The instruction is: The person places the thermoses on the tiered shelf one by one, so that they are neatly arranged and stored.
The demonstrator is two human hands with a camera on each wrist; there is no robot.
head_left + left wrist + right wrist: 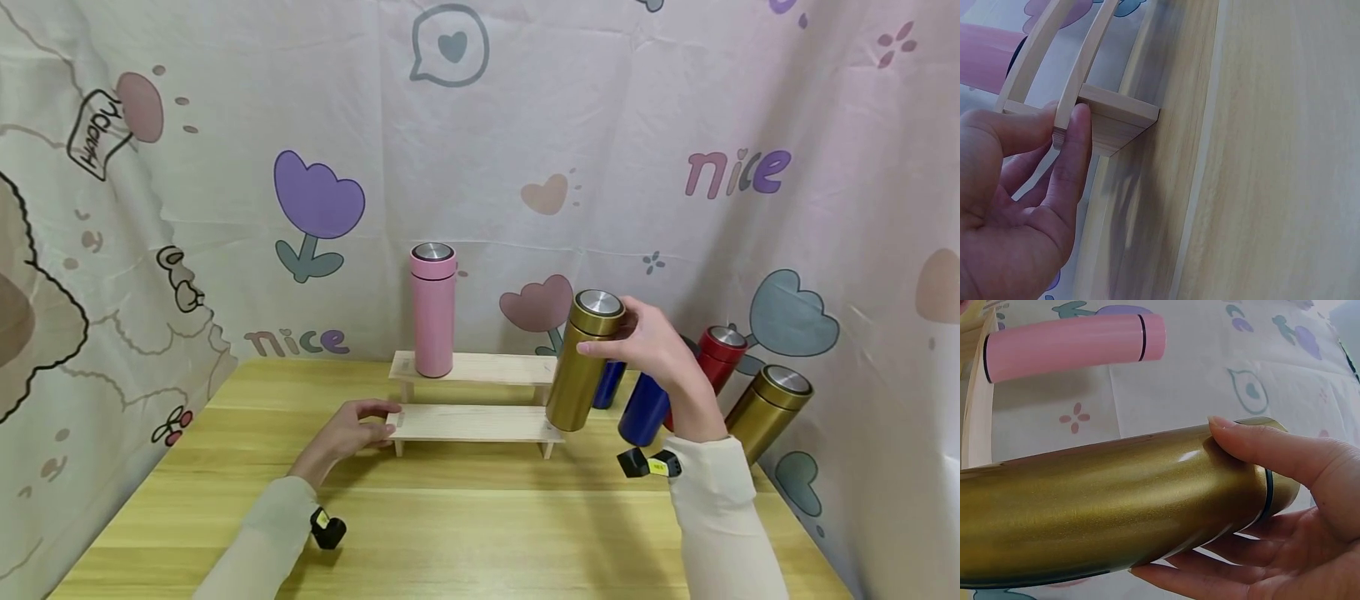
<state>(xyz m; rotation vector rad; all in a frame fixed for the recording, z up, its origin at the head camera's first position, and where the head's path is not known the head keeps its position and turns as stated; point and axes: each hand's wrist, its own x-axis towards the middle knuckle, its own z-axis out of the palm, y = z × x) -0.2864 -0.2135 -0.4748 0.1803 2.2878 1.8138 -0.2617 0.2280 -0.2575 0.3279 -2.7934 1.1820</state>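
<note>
1. A wooden table (480,525) lies beneath both hands.
2. The right hand (663,354) grips a gold bottle (572,371) near its top, thumb on one side, fingers on the other. The smooth bottle could slip if that hold loosens.
3. Below this grip, the tilted bottle's base is at the lower step's right end; whether it touches cannot be told. Set down there leaning, it could topple off the edge.
4. Just right of the grip, blue bottles (643,412) could be knocked by a sideways swing.
5. Across from it, the left hand (345,433) pinches the shelf (468,422); a tug could unsettle the pink bottle (433,321) on the upper step.
</note>
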